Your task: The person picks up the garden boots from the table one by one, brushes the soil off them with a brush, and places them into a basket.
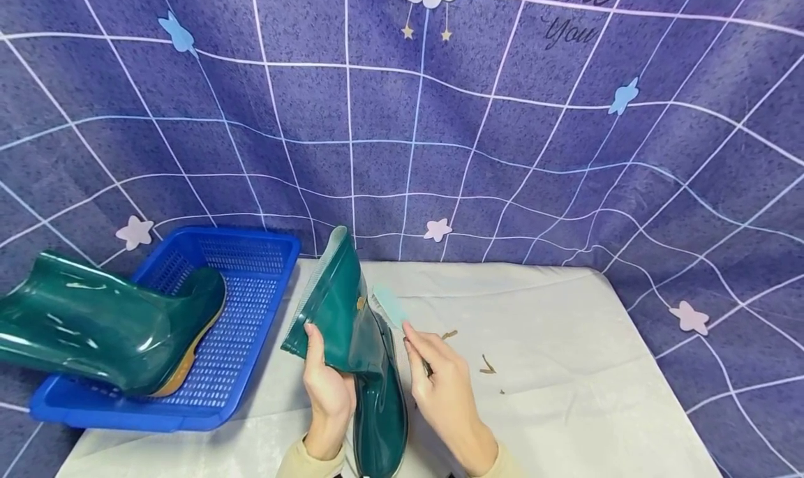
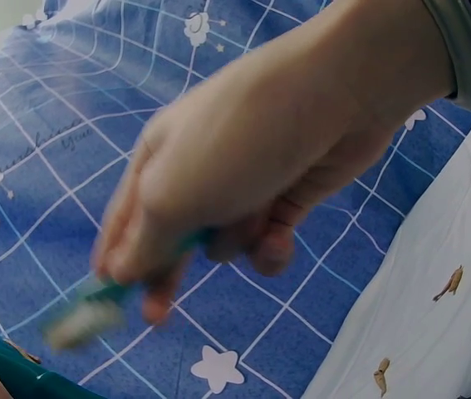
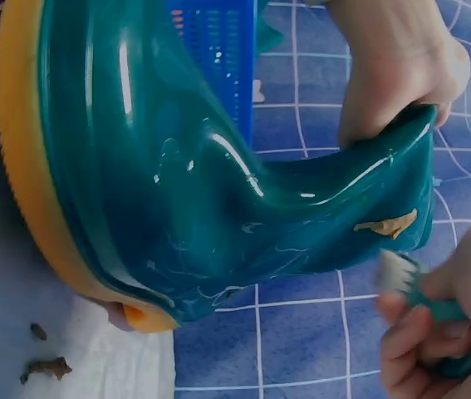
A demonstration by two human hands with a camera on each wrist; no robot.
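Observation:
A glossy green rubber boot (image 1: 380, 422) with a yellow sole (image 3: 31, 191) is tilted over the white-covered table. My left hand (image 1: 328, 387) grips it by the shaft near the open top, thumb on the outside. A brown clump of dirt (image 3: 389, 224) sticks to the shaft close to the rim. In my right hand (image 1: 442, 384) is a small teal brush (image 1: 389, 305), its handle wrapped by the fingers. The pale bristles (image 3: 397, 270) are just beside the shaft near that dirt. In the left wrist view the brush looks blurred.
At the left, a blue plastic basket (image 1: 251, 352) holds a second green boot (image 1: 94, 324), whose shaft sticks out over the side. Brown crumbs (image 1: 487, 366) lie scattered on the white cloth (image 1: 565, 324) to the right. A purple gridded curtain (image 1: 389, 164) hangs behind the table.

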